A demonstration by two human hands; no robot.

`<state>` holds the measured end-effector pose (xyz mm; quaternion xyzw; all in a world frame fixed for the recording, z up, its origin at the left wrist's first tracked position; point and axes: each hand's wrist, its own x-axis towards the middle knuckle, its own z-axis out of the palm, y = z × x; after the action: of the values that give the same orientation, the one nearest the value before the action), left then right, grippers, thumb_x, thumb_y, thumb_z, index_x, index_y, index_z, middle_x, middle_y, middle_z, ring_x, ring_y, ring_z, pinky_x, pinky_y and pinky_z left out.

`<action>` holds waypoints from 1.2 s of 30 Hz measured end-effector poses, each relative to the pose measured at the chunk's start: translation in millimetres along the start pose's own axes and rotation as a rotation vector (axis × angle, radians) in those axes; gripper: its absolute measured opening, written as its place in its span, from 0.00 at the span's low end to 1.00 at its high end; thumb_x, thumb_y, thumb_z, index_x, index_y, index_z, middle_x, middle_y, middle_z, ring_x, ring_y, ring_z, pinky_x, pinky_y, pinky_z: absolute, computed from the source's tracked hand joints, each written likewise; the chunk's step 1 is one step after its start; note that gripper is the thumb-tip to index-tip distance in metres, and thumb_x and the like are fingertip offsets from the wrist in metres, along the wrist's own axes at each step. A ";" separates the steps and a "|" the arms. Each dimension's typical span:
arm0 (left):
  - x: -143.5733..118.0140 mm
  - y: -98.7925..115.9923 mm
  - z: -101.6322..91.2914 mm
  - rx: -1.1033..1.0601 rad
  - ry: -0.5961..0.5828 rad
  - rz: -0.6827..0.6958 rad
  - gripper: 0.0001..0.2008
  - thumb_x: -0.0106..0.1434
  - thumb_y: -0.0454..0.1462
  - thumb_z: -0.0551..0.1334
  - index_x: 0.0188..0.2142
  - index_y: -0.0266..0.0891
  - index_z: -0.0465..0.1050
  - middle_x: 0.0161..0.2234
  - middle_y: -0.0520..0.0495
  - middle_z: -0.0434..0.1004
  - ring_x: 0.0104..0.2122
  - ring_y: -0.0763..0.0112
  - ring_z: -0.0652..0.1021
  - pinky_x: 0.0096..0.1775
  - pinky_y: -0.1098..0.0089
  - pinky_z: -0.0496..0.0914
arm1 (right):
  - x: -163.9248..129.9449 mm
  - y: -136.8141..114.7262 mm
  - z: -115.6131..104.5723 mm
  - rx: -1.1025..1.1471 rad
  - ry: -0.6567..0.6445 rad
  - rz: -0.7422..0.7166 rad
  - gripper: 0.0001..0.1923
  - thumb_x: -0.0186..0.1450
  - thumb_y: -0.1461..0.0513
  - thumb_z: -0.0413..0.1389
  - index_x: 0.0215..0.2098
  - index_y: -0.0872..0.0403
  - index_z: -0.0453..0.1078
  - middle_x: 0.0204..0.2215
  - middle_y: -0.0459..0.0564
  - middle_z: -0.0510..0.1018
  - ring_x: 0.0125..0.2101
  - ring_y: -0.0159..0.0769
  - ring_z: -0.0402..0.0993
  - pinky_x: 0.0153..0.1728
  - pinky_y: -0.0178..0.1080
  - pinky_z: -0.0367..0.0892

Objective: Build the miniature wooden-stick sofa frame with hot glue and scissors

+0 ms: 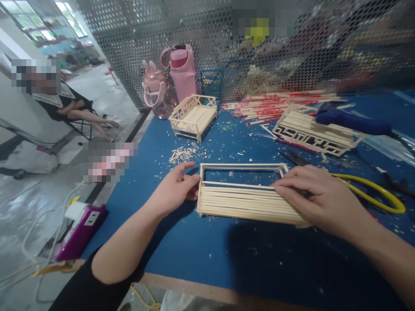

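On the blue table lies a rectangular frame of thin wooden sticks [246, 203], its near part filled by several sticks laid side by side and its far part open. Along the filled part's far edge runs a single wooden stick [238, 185], with a narrow gap beside it. My left hand [177, 186] is closed at the frame's left end, thumb against the side and index finger extended. The thumb and fingers of my right hand [311, 194] close over that stick toward its right end, covering the frame's right side.
Behind stand a finished-looking small stick bed [194, 116], pink bottles [182, 73] and a pile of red-marked sticks [275, 106]. A blue glue gun [353, 121] rests over another stick model [317, 134]. Pliers [293, 158] with a yellow handle lie right. A person sits at left.
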<state>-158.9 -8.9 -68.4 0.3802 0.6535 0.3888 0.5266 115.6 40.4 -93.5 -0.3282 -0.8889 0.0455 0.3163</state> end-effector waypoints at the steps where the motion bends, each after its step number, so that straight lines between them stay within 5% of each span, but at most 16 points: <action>1: 0.0 -0.4 -0.6 0.007 -0.010 0.003 0.24 0.59 0.36 0.60 0.54 0.36 0.59 0.21 0.53 0.74 0.21 0.74 0.74 0.26 0.72 0.70 | -0.5 0.0 1.0 0.003 -0.008 0.004 0.09 0.64 0.61 0.51 0.28 0.50 0.73 0.25 0.46 0.76 0.27 0.35 0.70 0.30 0.40 0.62; 13: -0.2 2.0 -1.6 0.036 -0.036 0.002 0.31 0.52 0.37 0.65 0.55 0.36 0.58 0.20 0.56 0.73 0.20 0.75 0.73 0.27 0.71 0.69 | -0.5 1.1 1.7 0.104 -0.093 0.162 0.12 0.64 0.57 0.49 0.33 0.48 0.74 0.29 0.49 0.78 0.32 0.40 0.72 0.35 0.43 0.64; 17: 0.6 7.6 0.4 0.035 -0.002 -0.007 0.36 0.47 0.41 0.68 0.54 0.36 0.60 0.21 0.56 0.73 0.21 0.73 0.74 0.27 0.71 0.69 | 0.9 7.0 -10.8 0.187 0.041 0.293 0.15 0.66 0.58 0.45 0.41 0.51 0.72 0.38 0.52 0.78 0.39 0.40 0.73 0.40 0.42 0.66; 20: 2.7 9.4 1.2 0.052 0.014 -0.001 0.38 0.44 0.43 0.69 0.54 0.37 0.60 0.20 0.57 0.72 0.23 0.68 0.76 0.29 0.67 0.71 | -1.2 16.6 -23.9 0.179 0.104 0.414 0.13 0.65 0.59 0.47 0.37 0.52 0.73 0.35 0.51 0.78 0.37 0.39 0.74 0.38 0.40 0.66; 27: 6.4 8.5 -0.4 0.068 0.011 -0.021 0.39 0.44 0.43 0.69 0.55 0.40 0.58 0.21 0.56 0.73 0.22 0.69 0.75 0.31 0.65 0.72 | -6.4 26.8 -34.4 0.266 -0.179 0.341 0.09 0.60 0.60 0.54 0.32 0.52 0.76 0.28 0.47 0.80 0.28 0.33 0.74 0.31 0.35 0.66; 36: 1.6 13.1 2.3 0.132 0.054 0.011 0.32 0.50 0.44 0.66 0.53 0.39 0.61 0.22 0.56 0.73 0.23 0.72 0.73 0.31 0.67 0.72 | -2.8 23.9 -32.7 0.256 -0.134 0.398 0.08 0.60 0.60 0.54 0.26 0.51 0.74 0.26 0.45 0.80 0.27 0.33 0.73 0.31 0.34 0.65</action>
<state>-155.7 -1.9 -57.5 0.4073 0.6896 0.3577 0.4802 149.9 53.2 -75.9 -0.4504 -0.8127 0.2409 0.2803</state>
